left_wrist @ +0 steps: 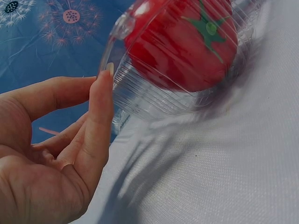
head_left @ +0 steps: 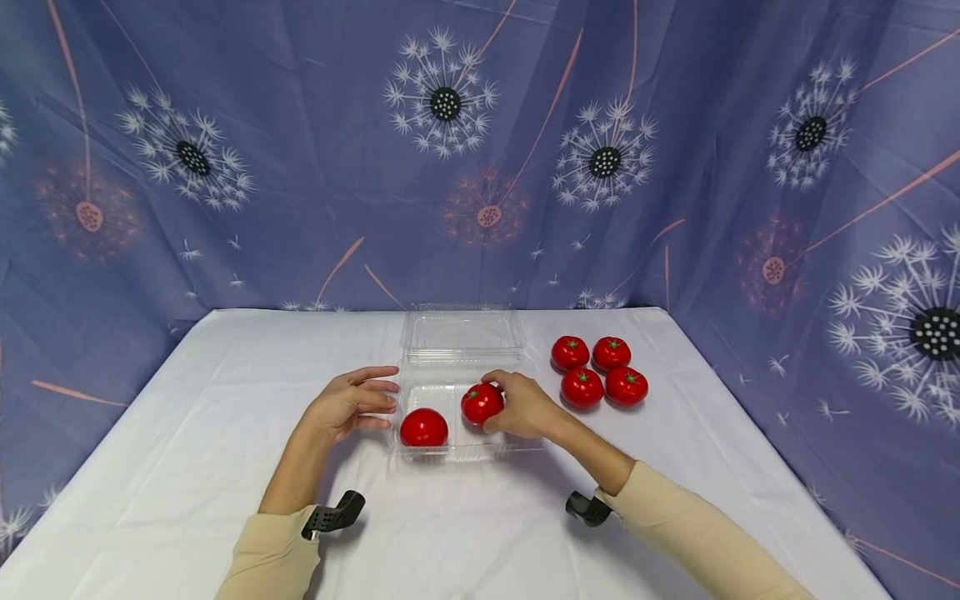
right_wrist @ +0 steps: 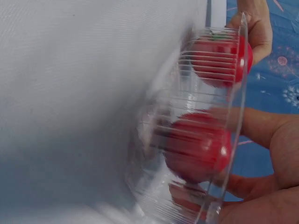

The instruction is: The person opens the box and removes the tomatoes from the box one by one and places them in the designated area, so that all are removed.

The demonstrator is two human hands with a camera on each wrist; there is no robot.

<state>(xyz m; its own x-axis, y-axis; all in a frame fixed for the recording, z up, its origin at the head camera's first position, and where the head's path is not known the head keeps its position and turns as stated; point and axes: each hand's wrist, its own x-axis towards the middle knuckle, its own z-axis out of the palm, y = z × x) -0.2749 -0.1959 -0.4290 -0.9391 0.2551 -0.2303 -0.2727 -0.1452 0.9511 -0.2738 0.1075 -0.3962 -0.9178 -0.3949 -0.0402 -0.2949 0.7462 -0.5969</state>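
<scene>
A clear plastic clamshell box [head_left: 495, 452] stands open on the table, its lid [head_left: 461, 332] laid back behind it. One red tomato [head_left: 424, 427] lies in the box's front left part. My right hand [head_left: 528, 408] grips a second tomato [head_left: 480, 404] between thumb and fingers, inside the box to the right of the first. In the right wrist view this tomato [right_wrist: 198, 147] shows blurred through the ribbed wall. Beside the box's left edge is my left hand [head_left: 352, 406], fingers loosely extended and holding nothing. The left wrist view has its fingertips [left_wrist: 103, 84] at the rim; contact is unclear.
Several more red tomatoes [head_left: 582, 388] with green stem tops sit in a close group to the right of the box. A white cloth [head_left: 472, 533] covers the table. Behind and at the sides hangs a blue curtain [head_left: 315, 108] with a dandelion print.
</scene>
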